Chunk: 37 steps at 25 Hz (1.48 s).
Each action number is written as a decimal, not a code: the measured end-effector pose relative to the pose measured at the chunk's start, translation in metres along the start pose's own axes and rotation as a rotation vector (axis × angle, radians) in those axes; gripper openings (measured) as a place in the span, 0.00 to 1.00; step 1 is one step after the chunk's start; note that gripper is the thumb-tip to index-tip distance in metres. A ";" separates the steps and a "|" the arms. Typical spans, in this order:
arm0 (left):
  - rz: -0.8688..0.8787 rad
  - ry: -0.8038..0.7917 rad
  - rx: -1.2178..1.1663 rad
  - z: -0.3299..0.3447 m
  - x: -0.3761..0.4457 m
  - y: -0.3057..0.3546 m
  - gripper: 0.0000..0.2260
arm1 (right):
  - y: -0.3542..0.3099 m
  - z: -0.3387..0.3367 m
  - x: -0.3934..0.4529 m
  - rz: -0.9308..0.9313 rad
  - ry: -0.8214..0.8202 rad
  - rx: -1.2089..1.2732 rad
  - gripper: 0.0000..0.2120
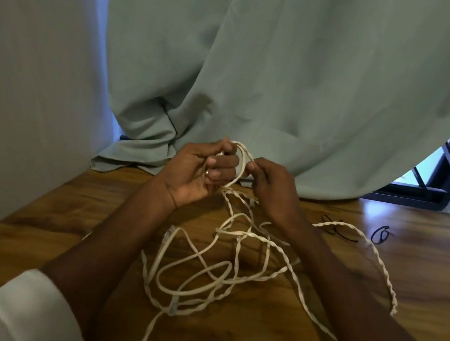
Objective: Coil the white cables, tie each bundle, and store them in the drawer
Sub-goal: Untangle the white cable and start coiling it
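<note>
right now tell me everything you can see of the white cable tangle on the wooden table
The white cable tangle is thin, partly twisted cord lying in loose overlapping loops on the brown wooden table. One end is raised as a small loop, gripped by the left hand and pinched by the right hand. A strand trails off the near edge.

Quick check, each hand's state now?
Left hand: grips a small loop of thin white cable.
Right hand: pinches the same cable.

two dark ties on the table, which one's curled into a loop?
The farther-right dark tie, near the table's right edge: it curls into a closed ring. The other dark tie, beside the right forearm, lies as open, loose strands under the white cable.
</note>
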<state>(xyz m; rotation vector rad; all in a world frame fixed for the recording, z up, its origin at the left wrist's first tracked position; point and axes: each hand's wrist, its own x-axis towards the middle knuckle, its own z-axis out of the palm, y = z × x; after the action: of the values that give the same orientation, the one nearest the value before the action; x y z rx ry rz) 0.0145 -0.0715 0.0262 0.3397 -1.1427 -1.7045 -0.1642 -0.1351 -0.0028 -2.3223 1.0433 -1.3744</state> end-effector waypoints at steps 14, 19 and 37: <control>0.442 0.504 1.092 -0.020 0.007 -0.008 0.17 | -0.052 -0.009 -0.018 -0.225 -0.317 0.110 0.16; 0.313 0.302 0.894 0.006 0.006 -0.004 0.23 | -0.042 -0.029 -0.007 -0.041 0.063 0.473 0.14; 0.546 0.356 -0.098 -0.007 0.015 0.009 0.19 | -0.040 0.008 -0.020 -0.192 -0.530 -0.276 0.07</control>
<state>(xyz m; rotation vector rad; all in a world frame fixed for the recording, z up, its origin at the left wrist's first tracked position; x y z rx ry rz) 0.0176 -0.0883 0.0337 0.2298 -0.7924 -1.1572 -0.1456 -0.0936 0.0011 -2.8205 0.8998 -0.6181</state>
